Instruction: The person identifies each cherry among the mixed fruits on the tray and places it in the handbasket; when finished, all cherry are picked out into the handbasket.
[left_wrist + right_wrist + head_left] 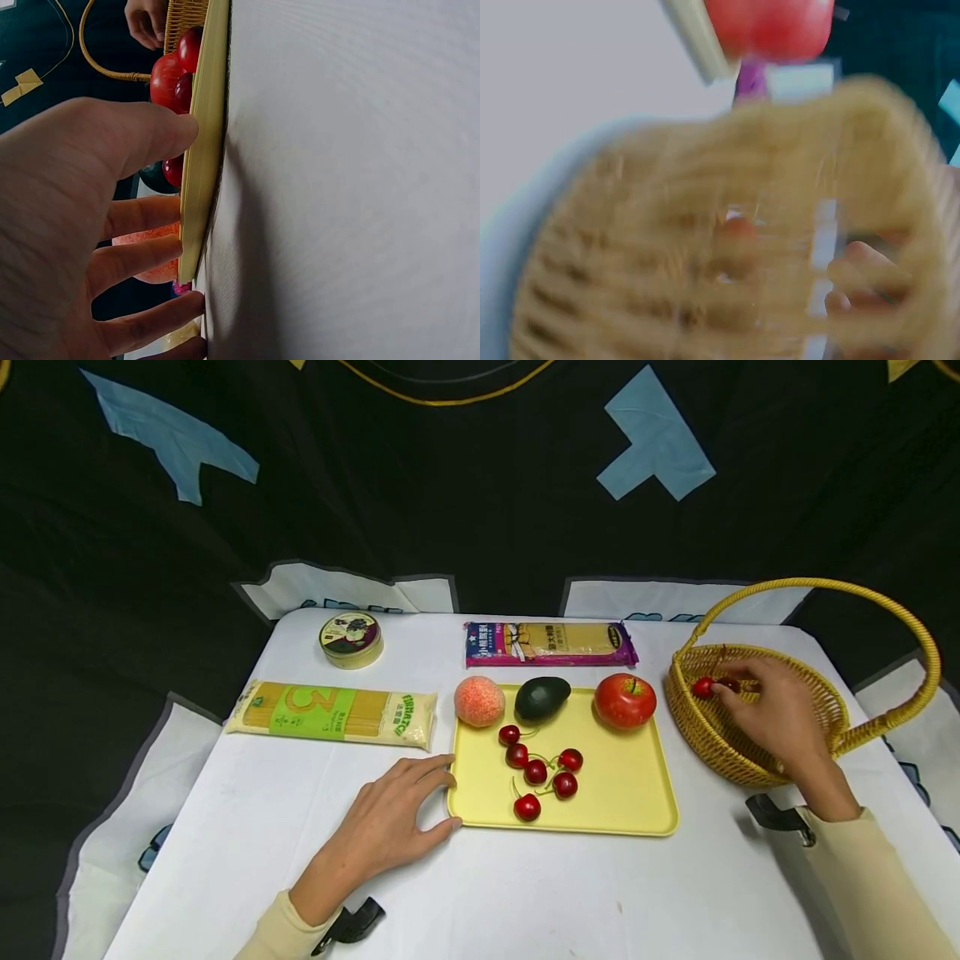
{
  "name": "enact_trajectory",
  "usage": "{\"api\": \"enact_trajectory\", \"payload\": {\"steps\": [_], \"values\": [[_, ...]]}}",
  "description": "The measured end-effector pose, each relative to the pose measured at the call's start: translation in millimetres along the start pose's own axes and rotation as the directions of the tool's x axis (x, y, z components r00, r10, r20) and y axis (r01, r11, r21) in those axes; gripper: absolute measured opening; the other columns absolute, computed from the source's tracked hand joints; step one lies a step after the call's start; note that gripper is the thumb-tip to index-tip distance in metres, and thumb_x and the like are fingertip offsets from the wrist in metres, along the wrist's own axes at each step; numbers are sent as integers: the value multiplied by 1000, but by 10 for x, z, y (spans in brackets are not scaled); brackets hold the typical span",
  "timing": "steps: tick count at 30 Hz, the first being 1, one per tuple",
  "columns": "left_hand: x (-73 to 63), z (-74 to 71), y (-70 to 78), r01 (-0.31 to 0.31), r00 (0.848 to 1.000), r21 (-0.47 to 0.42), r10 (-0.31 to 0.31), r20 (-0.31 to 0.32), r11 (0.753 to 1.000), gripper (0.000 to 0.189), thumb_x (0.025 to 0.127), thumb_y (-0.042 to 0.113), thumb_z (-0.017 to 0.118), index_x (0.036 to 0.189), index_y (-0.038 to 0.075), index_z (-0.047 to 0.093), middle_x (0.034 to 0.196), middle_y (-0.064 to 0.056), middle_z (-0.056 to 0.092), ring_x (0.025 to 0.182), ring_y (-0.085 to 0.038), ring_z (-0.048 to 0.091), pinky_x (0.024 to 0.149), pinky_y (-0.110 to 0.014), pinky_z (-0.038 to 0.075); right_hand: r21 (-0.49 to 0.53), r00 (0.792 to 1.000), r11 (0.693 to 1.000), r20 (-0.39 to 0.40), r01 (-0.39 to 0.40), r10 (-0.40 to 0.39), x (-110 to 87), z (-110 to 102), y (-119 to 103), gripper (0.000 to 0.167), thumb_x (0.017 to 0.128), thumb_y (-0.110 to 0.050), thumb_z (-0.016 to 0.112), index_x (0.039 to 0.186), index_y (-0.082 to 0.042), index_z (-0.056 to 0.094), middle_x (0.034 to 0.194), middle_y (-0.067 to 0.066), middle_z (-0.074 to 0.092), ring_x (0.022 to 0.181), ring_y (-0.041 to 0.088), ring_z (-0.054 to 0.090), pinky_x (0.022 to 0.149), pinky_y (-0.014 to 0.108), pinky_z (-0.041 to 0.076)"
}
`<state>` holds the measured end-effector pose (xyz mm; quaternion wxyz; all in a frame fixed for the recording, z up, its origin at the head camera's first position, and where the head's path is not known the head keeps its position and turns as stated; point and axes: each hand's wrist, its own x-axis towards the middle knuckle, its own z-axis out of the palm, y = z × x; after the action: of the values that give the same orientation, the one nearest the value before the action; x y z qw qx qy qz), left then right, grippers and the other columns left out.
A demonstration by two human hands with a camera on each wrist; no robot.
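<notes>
My left hand, fingers spread, touches the left edge of a yellow tray with its thumb and fingertips. On the tray lie several dark red cherries with stems, a red apple, a dark green avocado and a pinkish peach. My right hand reaches into a wicker basket and pinches a cherry between thumb and fingers. Another cherry shows right beside the fingertips. In the blurred right wrist view, basket weave covers most of that hand.
A green-labelled pasta pack lies left of the tray, with a round tin behind it. Behind the tray lies a purple-edged noodle pack. The basket's tall handle arches over its right side. White cloth covers the table.
</notes>
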<state>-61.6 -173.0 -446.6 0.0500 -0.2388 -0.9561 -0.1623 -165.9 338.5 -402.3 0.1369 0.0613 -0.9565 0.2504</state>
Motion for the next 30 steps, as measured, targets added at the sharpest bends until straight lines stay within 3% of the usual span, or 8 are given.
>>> {"api": "enact_trajectory", "payload": {"steps": [3,9,11,16,23,30], "values": [[9,-1,0,1,1000,0,-1,1,1000,46,87,52,85,122,24,75,153,4,62,132,-21,62,81,-46,62,25,998,998,-36,50,-49,-44,27,-144,34,96,-7,79,127,3,70,122,26,67,109,45,62,89,51,50],[11,2,-9,2,1000,-2,-2,3,1000,46,87,51,86,122,24,75,153,3,62,133,-21,61,81,-48,63,89,992,990,-73,106,-99,-92,37,-472,34,95,-4,80,128,-4,73,124,19,68,105,36,65,87,3,37],[10,-1,-11,3,1000,-9,-3,3,1000,45,87,51,86,122,24,75,153,4,62,133,-21,61,81,-49,63,100,989,986,-80,131,-123,-103,47,-581,35,94,-3,81,127,-5,74,124,17,69,105,33,66,87,-2,33],[12,1,-13,1,1000,-15,-1,4,1000,44,87,50,86,122,25,75,153,4,62,133,-21,62,82,-48,63,87,979,977,-76,196,-189,-156,145,-831,32,92,-5,85,123,-5,75,118,13,73,102,31,69,86,5,42],[10,14,-18,-5,1000,-13,5,1,1000,43,87,50,85,121,25,75,153,4,62,132,-20,62,85,-45,63,107,948,942,-24,319,-318,-237,384,-1059,28,87,-2,88,113,-4,77,107,9,75,89,23,71,77,37,61],[13,15,-19,-10,1000,-12,10,0,1000,43,88,50,85,121,25,75,153,4,62,132,-20,62,88,-44,62,197,918,906,60,374,-392,-302,586,-1136,29,87,1,88,113,-4,77,110,8,76,90,23,72,79,48,64]]}}
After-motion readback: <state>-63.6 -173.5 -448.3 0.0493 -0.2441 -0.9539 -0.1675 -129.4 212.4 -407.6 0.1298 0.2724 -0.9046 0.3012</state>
